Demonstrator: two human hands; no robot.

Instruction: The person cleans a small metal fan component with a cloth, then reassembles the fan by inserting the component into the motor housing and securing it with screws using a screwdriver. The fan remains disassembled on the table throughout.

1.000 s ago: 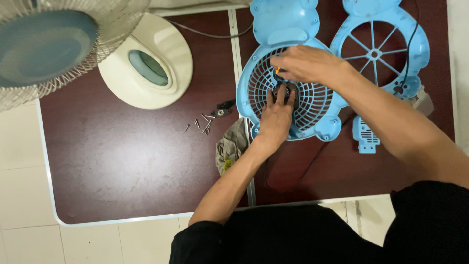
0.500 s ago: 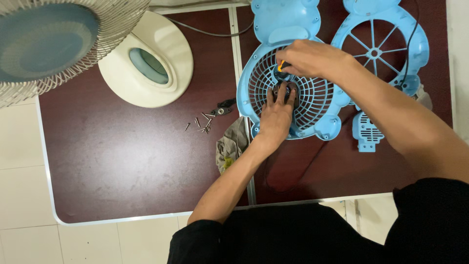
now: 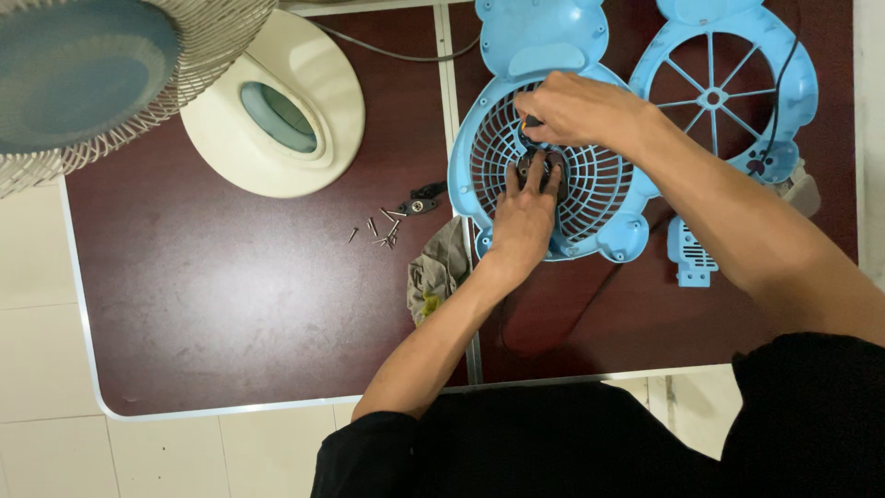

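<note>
At the far left, a cream wire-caged fan head (image 3: 92, 83) overhangs the upper left corner of the dark maroon desk (image 3: 230, 314), and its cream base (image 3: 277, 115) sits on the desk well to the left of the blue grille. Between base and grille lies open maroon surface, broken only by a scatter of small screws (image 3: 378, 231) and a small black clip (image 3: 419, 201) just left of the grille's rim. Below them, a crumpled grey-green rag (image 3: 438, 272) lies against the grille's lower left edge. The desk's white front edge runs near the person's body, with much bare room left of the forearm.

The blue grille (image 3: 590, 198), a round slatted fan cover, lies flat across the seam at the desk's middle. The left hand (image 3: 525, 217) rests on its centre, its grip spread, fingertips pressed on a small dark hub piece (image 3: 542, 168). The right hand (image 3: 581, 111) comes in from above the hub, its grip pinched on what seems a slim tool with an orange tip (image 3: 529, 121), mostly hidden.

Right of the grille lie a blue spoked frame (image 3: 714, 97) and a small blue vent piece (image 3: 691, 254), near the desk's right edge.
</note>
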